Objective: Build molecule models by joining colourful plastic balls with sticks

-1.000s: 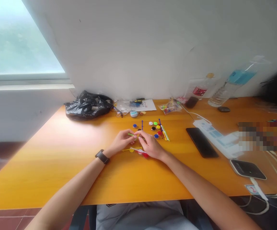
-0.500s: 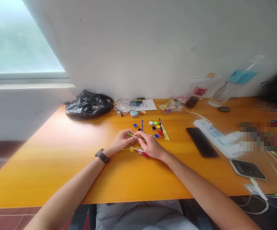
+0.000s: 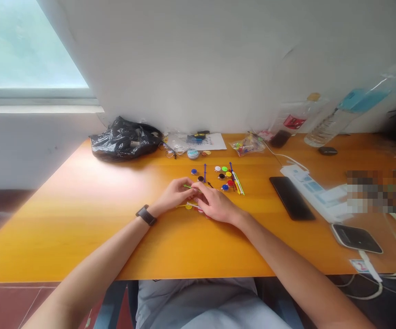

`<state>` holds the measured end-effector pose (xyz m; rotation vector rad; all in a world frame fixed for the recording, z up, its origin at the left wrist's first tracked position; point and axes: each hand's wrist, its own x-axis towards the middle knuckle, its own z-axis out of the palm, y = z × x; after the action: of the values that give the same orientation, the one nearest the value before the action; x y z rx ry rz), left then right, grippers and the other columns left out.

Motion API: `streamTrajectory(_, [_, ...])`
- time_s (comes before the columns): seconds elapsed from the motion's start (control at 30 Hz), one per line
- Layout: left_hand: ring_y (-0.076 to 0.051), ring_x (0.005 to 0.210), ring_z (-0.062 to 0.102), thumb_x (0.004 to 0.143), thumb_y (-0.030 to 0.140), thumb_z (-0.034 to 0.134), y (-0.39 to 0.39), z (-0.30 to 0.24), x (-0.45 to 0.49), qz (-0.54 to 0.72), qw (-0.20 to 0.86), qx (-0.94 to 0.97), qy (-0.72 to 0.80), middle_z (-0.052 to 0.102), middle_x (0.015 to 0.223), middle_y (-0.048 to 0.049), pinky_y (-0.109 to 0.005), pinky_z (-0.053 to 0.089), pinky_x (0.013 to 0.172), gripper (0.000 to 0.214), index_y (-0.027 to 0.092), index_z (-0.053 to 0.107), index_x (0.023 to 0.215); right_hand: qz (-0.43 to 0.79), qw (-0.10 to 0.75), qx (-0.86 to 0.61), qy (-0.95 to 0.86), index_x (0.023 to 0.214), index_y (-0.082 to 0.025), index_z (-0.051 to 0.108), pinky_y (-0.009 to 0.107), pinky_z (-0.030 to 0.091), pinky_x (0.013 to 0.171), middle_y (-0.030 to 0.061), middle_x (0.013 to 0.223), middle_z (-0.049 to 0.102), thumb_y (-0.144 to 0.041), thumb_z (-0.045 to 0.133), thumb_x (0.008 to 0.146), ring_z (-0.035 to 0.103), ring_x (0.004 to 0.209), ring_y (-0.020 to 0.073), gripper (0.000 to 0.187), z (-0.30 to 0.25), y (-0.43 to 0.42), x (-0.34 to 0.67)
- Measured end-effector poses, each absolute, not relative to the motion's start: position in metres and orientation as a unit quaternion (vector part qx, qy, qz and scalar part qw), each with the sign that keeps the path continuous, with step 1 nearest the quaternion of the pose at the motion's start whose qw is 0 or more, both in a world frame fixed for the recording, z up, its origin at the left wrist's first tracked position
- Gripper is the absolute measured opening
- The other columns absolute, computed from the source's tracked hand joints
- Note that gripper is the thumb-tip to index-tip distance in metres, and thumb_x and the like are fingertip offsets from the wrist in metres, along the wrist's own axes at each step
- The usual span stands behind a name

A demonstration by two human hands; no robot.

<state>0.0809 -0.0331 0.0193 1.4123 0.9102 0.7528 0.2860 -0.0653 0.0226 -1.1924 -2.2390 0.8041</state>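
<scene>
My left hand (image 3: 172, 197), with a dark watch on its wrist, pinches a thin green arrow-shaped stick (image 3: 187, 186). The fingers of my right hand (image 3: 218, 204) are bent and meet those of the left around the stick's other end; what they grip there is hidden. Under my hands lie a yellow disc (image 3: 189, 206), a yellow stick (image 3: 181, 205) and a white stick (image 3: 194, 205), with a red piece partly covered. Just beyond are a blue arrow stick (image 3: 205, 172), a black disc (image 3: 200, 179), a blue disc (image 3: 194, 171) and a black arrow stick (image 3: 210, 185).
Several coloured discs (image 3: 225, 187) and sticks (image 3: 238, 183) lie right of my hands. A phone (image 3: 291, 197), power strip (image 3: 296, 176) and white device (image 3: 357, 237) are further right. Along the wall are a black bag (image 3: 124, 141), small plastic bag (image 3: 248, 145) and bottles (image 3: 324, 125).
My hands stay together, and the fingers of the right hand now cover more of the green stick. The whole view has tilted slightly downward. The pieces on the table look unmoved.
</scene>
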Motion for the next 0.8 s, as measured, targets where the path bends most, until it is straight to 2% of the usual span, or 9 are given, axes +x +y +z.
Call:
streamTrajectory(0.23, [-0.016, 0.074, 0.069, 0.088, 0.048, 0.077, -0.033, 0.018, 0.081, 0.327, 0.592, 0.623, 0.394, 0.073, 0.083, -0.0052, -0.023, 0.053, 0.067, 0.038, 0.013, 0.064, 0.096, 0.291, 0.249, -0.429, -0.818, 0.133, -0.028, 0.055, 0.028, 0.044, 0.069, 0.0055, 0.102, 0.073, -0.023, 0.062, 0.097, 0.067, 0.080, 0.0211, 0.037, 0.016, -0.064, 0.287])
streamTrajectory(0.47, [-0.015, 0.072, 0.067, 0.088, 0.051, 0.077, -0.033, 0.019, 0.081, 0.326, 0.593, 0.620, 0.397, 0.072, 0.082, -0.0045, -0.022, 0.050, 0.063, 0.040, 0.014, 0.064, 0.095, 0.278, 0.268, -0.418, -0.822, 0.130, -0.027, 0.058, 0.030, 0.048, 0.076, 0.0066, 0.109, 0.073, -0.019, 0.052, 0.101, 0.069, 0.089, 0.0221, 0.030, 0.014, -0.061, 0.288])
streamTrajectory(0.57, [-0.013, 0.067, 0.064, 0.087, 0.052, 0.078, -0.034, 0.021, 0.081, 0.331, 0.594, 0.616, 0.398, 0.071, 0.078, -0.0040, -0.021, 0.049, 0.060, 0.041, 0.014, 0.064, 0.095, 0.288, 0.297, -0.408, -0.814, 0.126, -0.026, 0.060, 0.031, 0.050, 0.082, 0.0073, 0.115, 0.073, -0.024, 0.047, 0.106, 0.069, 0.096, 0.0220, 0.024, 0.014, -0.060, 0.285])
streamTrajectory(0.67, [-0.012, 0.064, 0.062, 0.086, 0.052, 0.079, -0.035, 0.023, 0.081, 0.338, 0.594, 0.610, 0.400, 0.069, 0.075, -0.0031, -0.021, 0.047, 0.058, 0.042, 0.013, 0.065, 0.096, 0.301, 0.337, -0.403, -0.796, 0.124, -0.025, 0.061, 0.033, 0.050, 0.090, 0.0079, 0.119, 0.072, -0.024, 0.041, 0.108, 0.069, 0.105, 0.0223, 0.026, 0.012, -0.059, 0.283])
streamTrajectory(0.73, [-0.012, 0.064, 0.062, 0.086, 0.053, 0.079, -0.036, 0.025, 0.082, 0.343, 0.593, 0.606, 0.405, 0.069, 0.075, -0.0030, -0.020, 0.046, 0.057, 0.044, 0.013, 0.065, 0.098, 0.314, 0.347, -0.409, -0.784, 0.126, -0.024, 0.060, 0.033, 0.050, 0.089, 0.0073, 0.116, 0.073, -0.024, 0.039, 0.109, 0.069, 0.104, 0.0220, 0.027, 0.010, -0.059, 0.283])
streamTrajectory(0.8, [-0.012, 0.065, 0.062, 0.085, 0.053, 0.080, -0.036, 0.026, 0.082, 0.343, 0.592, 0.603, 0.410, 0.070, 0.076, -0.0030, -0.020, 0.047, 0.058, 0.045, 0.013, 0.065, 0.099, 0.326, 0.342, -0.424, -0.773, 0.128, -0.025, 0.057, 0.032, 0.049, 0.082, 0.0052, 0.106, 0.073, -0.025, 0.039, 0.109, 0.069, 0.094, 0.0212, 0.026, 0.009, -0.058, 0.283])
